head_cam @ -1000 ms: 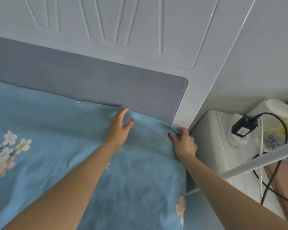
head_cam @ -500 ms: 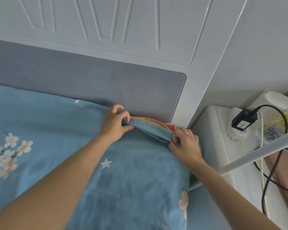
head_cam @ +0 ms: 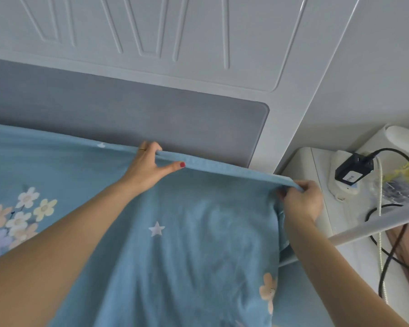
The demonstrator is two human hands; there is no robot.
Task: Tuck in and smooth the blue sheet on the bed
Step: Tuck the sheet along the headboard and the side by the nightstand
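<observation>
The blue sheet (head_cam: 180, 244), printed with flowers and white stars, covers the bed up to the grey padded headboard (head_cam: 128, 119). My left hand (head_cam: 149, 166) grips its top edge near the headboard, fingers curled under the hem and thumb on top. My right hand (head_cam: 301, 201) grips the same edge at the bed's right corner. Between the two hands the hem is pulled taut and lifted off the mattress. What lies under the lifted edge is hidden.
A white bedside unit (head_cam: 316, 175) stands right of the bed, carrying a white power strip with a black adapter (head_cam: 353, 171) and black cables (head_cam: 387, 256). A white bar (head_cam: 376, 223) crosses in front of it. White panelled wall rises behind the headboard.
Both hands went from resting on the sheet's corner to gripping its hem. They have spread apart and pulled the edge up and taut, the right hand moving out past the corner.
</observation>
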